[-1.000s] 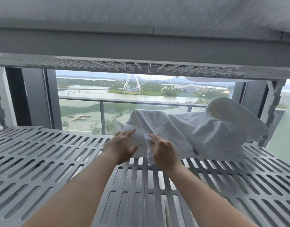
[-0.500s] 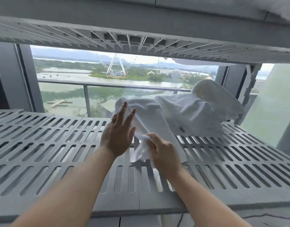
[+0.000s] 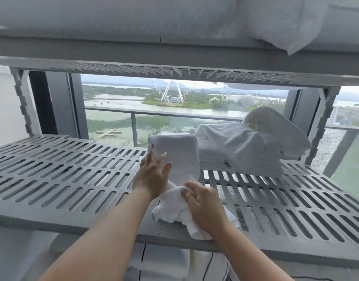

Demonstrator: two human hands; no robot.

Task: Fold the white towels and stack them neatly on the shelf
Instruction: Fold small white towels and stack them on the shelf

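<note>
Though the towel (image 3: 174, 155) bears a tag (image 3: 153, 217), its writing is illegible.

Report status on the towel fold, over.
Left hand flat against towel. Right hand grips its bunched near end. Fold unfinished, on shelf. Loose towel heap close on the right.

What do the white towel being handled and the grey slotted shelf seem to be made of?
Towel: likely cotton terry, matte; fuzzy nap and limp, soft folds. Shelf: probably moulded plastic, matte grey; identical rounded slots and panel seams, though painted metal is possible.
</note>
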